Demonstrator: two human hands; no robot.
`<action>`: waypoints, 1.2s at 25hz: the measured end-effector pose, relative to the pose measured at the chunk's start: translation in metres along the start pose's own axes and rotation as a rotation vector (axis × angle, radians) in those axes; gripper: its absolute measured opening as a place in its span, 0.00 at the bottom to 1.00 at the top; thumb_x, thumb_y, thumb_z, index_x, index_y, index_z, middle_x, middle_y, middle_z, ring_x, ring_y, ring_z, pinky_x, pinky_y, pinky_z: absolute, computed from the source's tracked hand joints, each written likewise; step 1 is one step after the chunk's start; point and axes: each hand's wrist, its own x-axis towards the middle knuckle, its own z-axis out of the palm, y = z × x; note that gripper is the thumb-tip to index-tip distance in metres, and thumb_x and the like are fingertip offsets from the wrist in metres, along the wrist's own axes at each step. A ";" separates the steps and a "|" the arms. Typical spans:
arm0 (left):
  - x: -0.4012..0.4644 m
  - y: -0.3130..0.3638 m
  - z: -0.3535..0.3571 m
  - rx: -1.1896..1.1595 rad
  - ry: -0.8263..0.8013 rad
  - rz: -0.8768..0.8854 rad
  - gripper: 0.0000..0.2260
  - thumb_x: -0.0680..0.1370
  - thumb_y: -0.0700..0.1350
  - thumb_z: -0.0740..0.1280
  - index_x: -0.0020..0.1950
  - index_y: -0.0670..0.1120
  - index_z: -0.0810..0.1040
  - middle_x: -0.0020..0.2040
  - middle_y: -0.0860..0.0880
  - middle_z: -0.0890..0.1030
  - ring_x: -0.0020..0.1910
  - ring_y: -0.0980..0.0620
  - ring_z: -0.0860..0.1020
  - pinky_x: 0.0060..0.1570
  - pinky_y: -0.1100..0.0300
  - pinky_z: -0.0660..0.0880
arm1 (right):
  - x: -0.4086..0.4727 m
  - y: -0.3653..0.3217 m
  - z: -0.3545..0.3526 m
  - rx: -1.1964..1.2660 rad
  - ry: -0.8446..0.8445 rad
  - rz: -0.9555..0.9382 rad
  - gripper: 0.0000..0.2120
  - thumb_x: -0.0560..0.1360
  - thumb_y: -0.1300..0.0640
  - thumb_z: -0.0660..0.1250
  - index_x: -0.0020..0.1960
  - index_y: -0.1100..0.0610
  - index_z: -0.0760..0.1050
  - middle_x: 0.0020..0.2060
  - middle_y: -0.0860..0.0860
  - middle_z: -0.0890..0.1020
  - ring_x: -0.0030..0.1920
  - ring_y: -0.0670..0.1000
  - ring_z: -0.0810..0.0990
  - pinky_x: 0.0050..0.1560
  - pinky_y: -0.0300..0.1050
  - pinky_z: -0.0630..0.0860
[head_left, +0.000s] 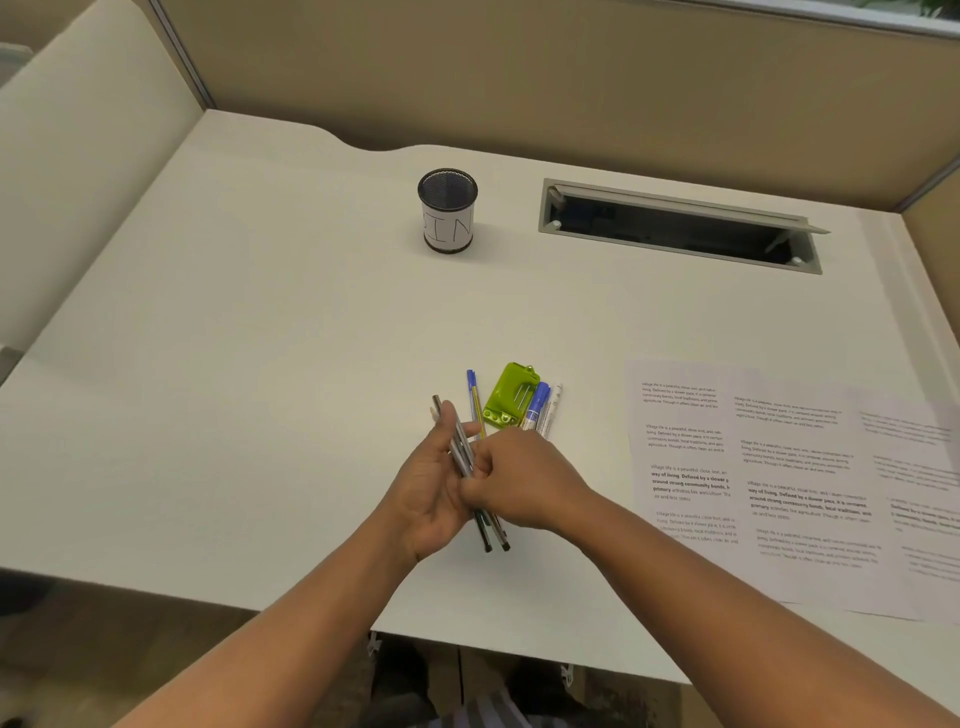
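Note:
My two hands meet over the white desk (260, 364) near its front edge. My right hand (524, 480) grips a bundle of grey pens (462, 449) that sticks out above and below the fingers. My left hand (434, 488) lies palm-up under the bundle, fingers nearly straight, thumb against the pens. Just beyond the hands lie a yellow pen with a blue cap (474, 397), a green stapler (510, 397), a blue marker (536, 408) and a white marker (551, 408). A black mesh pen cup (448, 210) with a white label stands farther back.
Printed paper sheets (753, 478) cover the desk's right side. A grey cable hatch (680, 226) stands open at the back right. Beige partition walls (467, 67) enclose the desk at the back and sides.

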 end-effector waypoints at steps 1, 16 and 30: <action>-0.001 0.001 0.001 0.004 0.005 0.015 0.15 0.77 0.55 0.70 0.57 0.45 0.79 0.48 0.43 0.84 0.46 0.45 0.84 0.50 0.48 0.78 | 0.000 -0.001 0.002 -0.008 0.013 -0.005 0.11 0.71 0.48 0.69 0.34 0.54 0.77 0.32 0.50 0.82 0.37 0.52 0.83 0.42 0.51 0.81; 0.006 -0.002 -0.018 -0.025 0.124 0.020 0.07 0.84 0.42 0.63 0.61 0.44 0.76 0.38 0.46 0.81 0.36 0.47 0.82 0.46 0.48 0.80 | 0.051 0.098 -0.003 0.092 0.287 0.398 0.14 0.74 0.44 0.67 0.38 0.53 0.70 0.37 0.49 0.79 0.40 0.53 0.78 0.35 0.45 0.69; 0.004 -0.002 -0.003 0.050 -0.034 0.017 0.16 0.78 0.54 0.70 0.58 0.44 0.77 0.45 0.45 0.84 0.42 0.47 0.82 0.46 0.49 0.80 | 0.018 0.034 -0.013 0.439 0.059 0.104 0.14 0.70 0.52 0.73 0.37 0.64 0.76 0.33 0.57 0.86 0.32 0.48 0.84 0.38 0.54 0.82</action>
